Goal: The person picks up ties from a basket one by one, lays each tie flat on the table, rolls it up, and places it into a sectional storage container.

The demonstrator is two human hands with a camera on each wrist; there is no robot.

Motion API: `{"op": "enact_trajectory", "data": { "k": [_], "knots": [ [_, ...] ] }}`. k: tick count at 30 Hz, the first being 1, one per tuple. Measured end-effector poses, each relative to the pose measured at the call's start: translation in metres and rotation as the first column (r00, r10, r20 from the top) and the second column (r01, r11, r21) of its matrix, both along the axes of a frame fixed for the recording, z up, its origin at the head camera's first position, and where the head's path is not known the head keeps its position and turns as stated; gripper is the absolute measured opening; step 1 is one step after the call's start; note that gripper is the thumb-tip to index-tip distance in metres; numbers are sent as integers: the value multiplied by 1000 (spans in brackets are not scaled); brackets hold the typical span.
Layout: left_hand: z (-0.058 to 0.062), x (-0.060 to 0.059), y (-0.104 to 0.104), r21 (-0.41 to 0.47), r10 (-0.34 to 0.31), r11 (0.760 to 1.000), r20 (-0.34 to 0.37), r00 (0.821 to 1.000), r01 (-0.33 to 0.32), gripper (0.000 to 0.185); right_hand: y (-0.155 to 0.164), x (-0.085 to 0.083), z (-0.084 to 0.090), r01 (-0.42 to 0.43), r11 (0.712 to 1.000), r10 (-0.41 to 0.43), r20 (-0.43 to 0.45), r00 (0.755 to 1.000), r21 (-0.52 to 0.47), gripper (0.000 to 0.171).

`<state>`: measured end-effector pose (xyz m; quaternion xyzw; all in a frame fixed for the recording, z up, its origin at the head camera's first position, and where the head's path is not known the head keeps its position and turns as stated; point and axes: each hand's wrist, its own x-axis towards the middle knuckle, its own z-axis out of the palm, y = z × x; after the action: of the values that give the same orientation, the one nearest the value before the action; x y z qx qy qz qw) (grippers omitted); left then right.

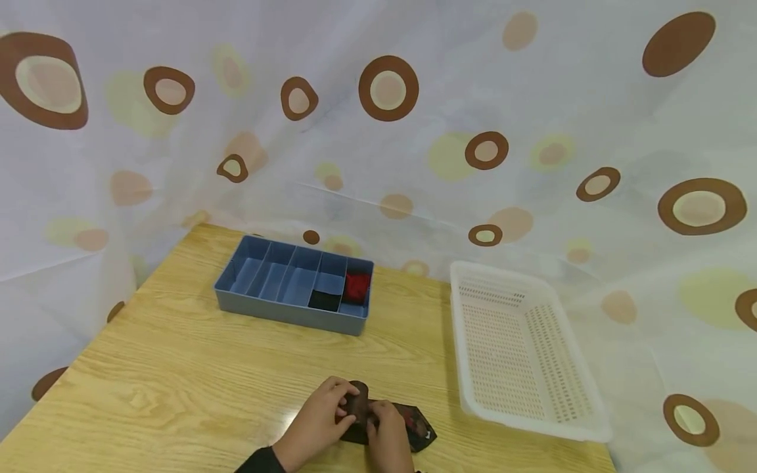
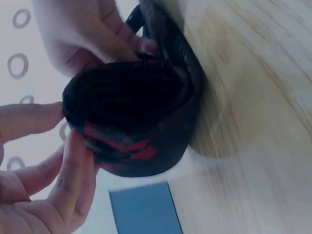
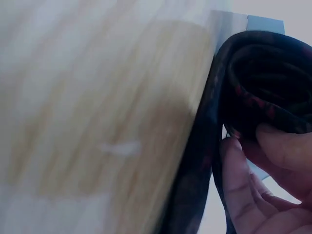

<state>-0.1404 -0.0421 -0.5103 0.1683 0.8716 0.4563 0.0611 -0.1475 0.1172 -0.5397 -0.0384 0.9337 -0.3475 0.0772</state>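
A dark necktie with red marks (image 1: pixel 357 402) is partly wound into a roll low over the table, its pointed end (image 1: pixel 421 430) lying flat to the right. My left hand (image 1: pixel 322 415) grips the roll from the left, thumb and fingers at its edge. On the other side, my right hand (image 1: pixel 390 435) pinches the roll near where the flat length meets it. The left wrist view shows the wound layers of the roll (image 2: pixel 131 141) end-on. In the right wrist view, the right thumb and fingers (image 3: pixel 239 180) hold the inner coil close to the loose strip (image 3: pixel 192 170).
Behind the hands stands a blue compartment box (image 1: pixel 290 315), with a red roll (image 1: pixel 357 287) and a dark roll (image 1: pixel 325 300) in its right-hand compartments. A white plastic basket (image 1: pixel 503 355) sits at the right table edge. A patterned cloth (image 1: pixel 378 164) hangs behind.
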Motion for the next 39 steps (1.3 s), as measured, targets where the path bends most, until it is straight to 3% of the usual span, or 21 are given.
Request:
{"op": "enact_trajectory", "data": {
  "k": [4,9,12,16,20,27,29,32,36,39],
  "knots": [
    [-1,-1,16,-82,-6,997,-89,996,-2,33,4,2,4,10,997,-6,-53,999,76,15],
    [-5,-4,24,-135,-2,991,-150,989,-18,32,12,8,16,110,985,-82,-199,977,132,18],
    [-6,-5,26,-143,-15,990,-160,987,-8,32,19,6,14,57,979,-23,-171,985,197,16],
    [-7,-7,31,-197,-93,979,-178,980,58,31,28,1,4,-76,971,89,-52,995,226,16],
    [-9,-7,40,-249,-156,962,-165,974,112,30,31,3,2,-101,969,111,-30,993,226,18],
    [-17,-7,48,-311,-215,939,-193,957,148,34,28,16,12,-7,989,39,-212,976,149,33],
    [-20,-7,47,-276,-223,947,-190,956,166,37,24,19,12,-11,991,43,-233,971,136,36],
    [-23,-9,41,-119,-203,975,-116,972,189,43,19,21,9,6,991,23,-217,976,131,39],
    [-29,-8,27,50,-48,998,25,999,47,45,14,25,5,82,990,-62,-178,982,111,39],
    [-34,-5,18,115,27,992,152,988,-45,48,14,27,3,143,984,-121,-193,974,104,37]
  ]
}}
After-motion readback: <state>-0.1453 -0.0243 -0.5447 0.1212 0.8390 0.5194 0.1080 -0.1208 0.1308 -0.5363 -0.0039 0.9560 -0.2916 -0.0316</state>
